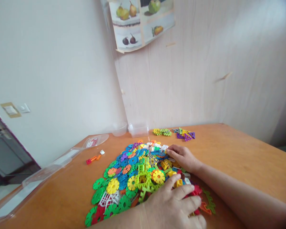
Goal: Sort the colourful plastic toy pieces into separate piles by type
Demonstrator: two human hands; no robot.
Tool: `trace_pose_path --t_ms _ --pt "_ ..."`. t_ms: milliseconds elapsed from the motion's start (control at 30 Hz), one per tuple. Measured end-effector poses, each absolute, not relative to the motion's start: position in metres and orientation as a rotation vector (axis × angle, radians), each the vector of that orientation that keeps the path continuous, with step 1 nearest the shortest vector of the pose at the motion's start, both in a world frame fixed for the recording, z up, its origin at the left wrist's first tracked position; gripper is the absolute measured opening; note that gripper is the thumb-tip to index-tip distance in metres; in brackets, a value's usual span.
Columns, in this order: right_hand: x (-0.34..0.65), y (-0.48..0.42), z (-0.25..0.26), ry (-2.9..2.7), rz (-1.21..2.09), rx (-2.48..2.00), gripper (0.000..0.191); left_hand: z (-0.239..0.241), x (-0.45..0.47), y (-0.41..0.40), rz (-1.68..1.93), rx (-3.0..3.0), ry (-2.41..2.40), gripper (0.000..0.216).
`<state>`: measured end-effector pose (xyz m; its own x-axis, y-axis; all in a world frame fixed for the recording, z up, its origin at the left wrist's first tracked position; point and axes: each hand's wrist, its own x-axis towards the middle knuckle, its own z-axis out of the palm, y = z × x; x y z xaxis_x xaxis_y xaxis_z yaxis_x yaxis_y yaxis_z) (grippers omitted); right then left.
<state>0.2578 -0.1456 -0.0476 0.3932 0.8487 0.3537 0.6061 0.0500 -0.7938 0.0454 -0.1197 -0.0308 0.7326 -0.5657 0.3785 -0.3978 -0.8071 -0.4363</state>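
Observation:
A heap of colourful plastic building pieces (133,160) covers the middle of the table, with notched discs in blue, green, yellow and orange. My left hand (173,203) lies over its near right side, fingers spread, above red and yellow pieces. Beyond it, my right hand (184,158) reaches in from the right to the heap's far right edge. Its thumb and fingers come together beside white lattice pieces (164,147); whatever is between them is too small to tell. A lime-green frame-shaped piece (143,179) rests on top of the heap, left of my left hand.
Clear plastic tubs (138,129) stand at the back against the wall. Linked gear-like pieces (162,132) and a purple-yellow cluster (186,135) lie at the back right. To the left are a red-orange strip (92,159) and a clear plastic sheet (96,141).

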Motion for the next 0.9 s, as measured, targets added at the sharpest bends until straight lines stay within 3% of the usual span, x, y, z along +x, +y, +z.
trace_pose_path --t_ms 200,400,900 --pt "0.259 -0.146 -0.049 -1.308 0.291 -1.632 0.039 -0.003 0.042 -0.115 -0.632 -2.734 0.603 0.040" --pt "0.258 -0.146 -0.046 -1.313 0.304 -1.626 0.039 0.018 0.042 -0.095 -0.669 -2.801 0.283 0.025" --pt "0.258 -0.149 -0.043 -1.336 0.300 -1.645 0.037 0.026 0.035 -0.012 -0.738 -2.914 -0.475 0.026"
